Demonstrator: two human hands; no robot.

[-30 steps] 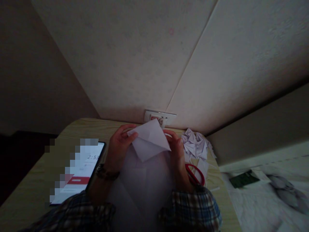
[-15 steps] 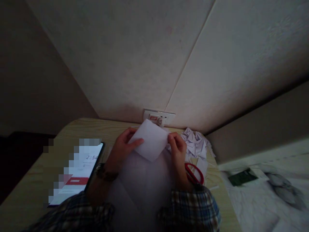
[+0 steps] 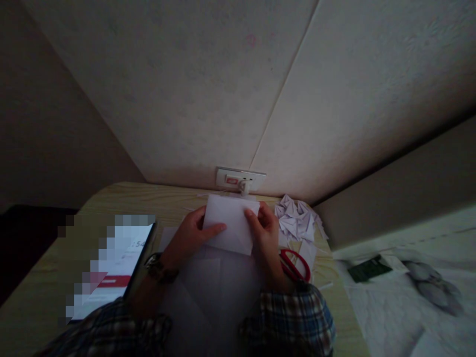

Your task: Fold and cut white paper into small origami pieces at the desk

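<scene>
A square piece of white paper [image 3: 233,218] is held up between both hands, above the table. My left hand [image 3: 197,228] grips its left side, thumb lying across the front and fingers behind. On the right edge, my right hand [image 3: 265,225] pinches the paper with its thumb in front near the upper corner. Under my hands and forearms lies a larger white sheet with crease lines [image 3: 208,292]. Beside my right wrist are scissors with red handles [image 3: 295,267], their blades hidden. A heap of folded white paper pieces [image 3: 295,218] lies beyond them.
A phone with a lit screen [image 3: 115,270] lies to the left on the wooden table [image 3: 111,198]. At the table's back, a plug sits in a wall socket [image 3: 241,178]. A green packet [image 3: 370,268] lies on the white surface at right.
The paper has turned from a diamond slant to nearly level and come slightly lower. My right thumb has moved from the right corner onto the paper's front. The view has shifted slightly.
</scene>
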